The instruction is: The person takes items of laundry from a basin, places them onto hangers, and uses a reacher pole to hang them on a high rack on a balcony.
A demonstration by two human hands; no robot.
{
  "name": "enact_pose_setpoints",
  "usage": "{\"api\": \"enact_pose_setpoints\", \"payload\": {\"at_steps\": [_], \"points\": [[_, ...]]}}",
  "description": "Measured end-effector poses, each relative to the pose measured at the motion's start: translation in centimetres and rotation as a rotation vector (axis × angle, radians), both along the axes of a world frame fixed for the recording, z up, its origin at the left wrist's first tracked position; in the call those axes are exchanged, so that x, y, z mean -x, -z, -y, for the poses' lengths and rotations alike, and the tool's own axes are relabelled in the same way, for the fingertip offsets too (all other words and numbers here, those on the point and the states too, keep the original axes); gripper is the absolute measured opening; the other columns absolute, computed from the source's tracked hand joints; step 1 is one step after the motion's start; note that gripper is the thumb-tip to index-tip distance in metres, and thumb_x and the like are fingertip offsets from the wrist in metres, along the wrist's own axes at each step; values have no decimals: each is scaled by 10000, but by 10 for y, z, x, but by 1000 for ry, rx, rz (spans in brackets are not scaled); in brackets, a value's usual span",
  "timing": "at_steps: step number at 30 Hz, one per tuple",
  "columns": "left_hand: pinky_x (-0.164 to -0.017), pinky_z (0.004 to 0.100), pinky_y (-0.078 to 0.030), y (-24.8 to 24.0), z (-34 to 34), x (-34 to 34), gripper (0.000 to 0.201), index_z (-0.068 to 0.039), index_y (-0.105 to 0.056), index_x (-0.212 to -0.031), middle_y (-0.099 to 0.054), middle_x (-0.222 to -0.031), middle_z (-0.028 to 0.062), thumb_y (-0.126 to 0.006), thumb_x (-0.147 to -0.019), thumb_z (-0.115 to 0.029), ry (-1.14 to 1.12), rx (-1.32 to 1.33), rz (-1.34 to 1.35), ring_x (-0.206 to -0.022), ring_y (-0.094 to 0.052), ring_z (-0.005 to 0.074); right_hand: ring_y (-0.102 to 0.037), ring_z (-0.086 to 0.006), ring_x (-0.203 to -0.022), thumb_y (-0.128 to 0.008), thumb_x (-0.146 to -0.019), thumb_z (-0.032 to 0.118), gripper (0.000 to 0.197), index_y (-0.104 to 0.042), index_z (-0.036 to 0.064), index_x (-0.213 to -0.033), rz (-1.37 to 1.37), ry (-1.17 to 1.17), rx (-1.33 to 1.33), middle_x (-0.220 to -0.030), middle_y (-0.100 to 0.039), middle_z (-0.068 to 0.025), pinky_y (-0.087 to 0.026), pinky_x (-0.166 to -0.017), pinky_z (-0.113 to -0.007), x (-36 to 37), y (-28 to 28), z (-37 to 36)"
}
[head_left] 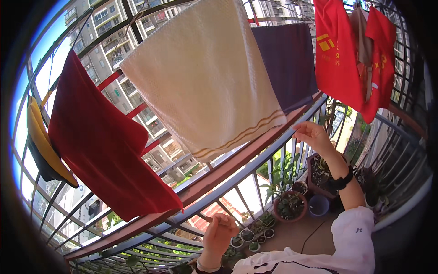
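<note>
A cream towel (200,82) with brown stripes along its lower edge hangs in front of me. My right hand (314,137), dark band at the wrist, is raised beside the towel's lower right corner. Its fingers are bent and a little apart, with nothing visible in them; whether the tips touch the cloth I cannot tell. Lower down, below the towel, is my left hand (220,235). It is loosely curled, one finger stretched out to the left, and seems to hold nothing. A dark red cloth (100,132) hangs to the left, apart from both hands.
A dark purple cloth (286,64) and red garments (337,55) hang at the right; a yellow and black item (48,141) hangs far left. A metal railing (248,171) curves across. Potted plants (291,205), a blue bucket (318,206) and several small pots (247,235) stand below.
</note>
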State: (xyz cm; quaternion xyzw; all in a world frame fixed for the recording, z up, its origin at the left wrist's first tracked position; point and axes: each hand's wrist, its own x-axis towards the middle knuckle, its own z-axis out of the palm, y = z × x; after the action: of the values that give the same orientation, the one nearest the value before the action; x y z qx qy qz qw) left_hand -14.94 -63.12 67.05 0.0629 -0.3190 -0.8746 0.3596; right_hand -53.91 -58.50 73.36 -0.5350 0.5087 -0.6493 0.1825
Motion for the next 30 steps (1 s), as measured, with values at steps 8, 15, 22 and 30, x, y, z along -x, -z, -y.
{"api": "enact_pose_setpoints", "payload": {"at_steps": [8,15,22,30], "points": [[-679,328,-389,19,3,-28,321,-38,-490,-897,-522,-777,117,-361,-977,-320,374,407,166,-722,-495,211,-592,-102,-813,-564,-898,127,221,-561,2,-1081,539,313,-538,-925,-624,-57,-475,-727,-236,-165,258,-189],[-576,232,-314,66,-17,-69,197,-15,-505,-895,-483,-705,27,-498,-934,-208,851,559,373,-620,-387,90,-571,-121,-922,-564,-902,149,269,-550,18,-1136,723,545,-764,-1031,-609,-60,-454,-812,-249,-388,329,-310],[-536,226,-269,113,-93,-85,246,-24,-503,-906,-412,-674,-17,-419,-968,-246,1412,707,496,-578,-334,76,-556,-116,-899,-542,-918,239,332,-535,34,-1179,712,615,-471,-1045,-604,-69,-446,-810,-259,-513,282,-305],[-527,214,-301,127,-155,-94,295,-5,-543,-925,-490,-686,11,-362,-982,-231,1747,875,444,-577,-419,78,-566,-107,-884,-534,-918,208,308,-537,32,-1170,895,956,-430,-1025,-611,-59,-460,-763,-256,-587,297,-367]]}}
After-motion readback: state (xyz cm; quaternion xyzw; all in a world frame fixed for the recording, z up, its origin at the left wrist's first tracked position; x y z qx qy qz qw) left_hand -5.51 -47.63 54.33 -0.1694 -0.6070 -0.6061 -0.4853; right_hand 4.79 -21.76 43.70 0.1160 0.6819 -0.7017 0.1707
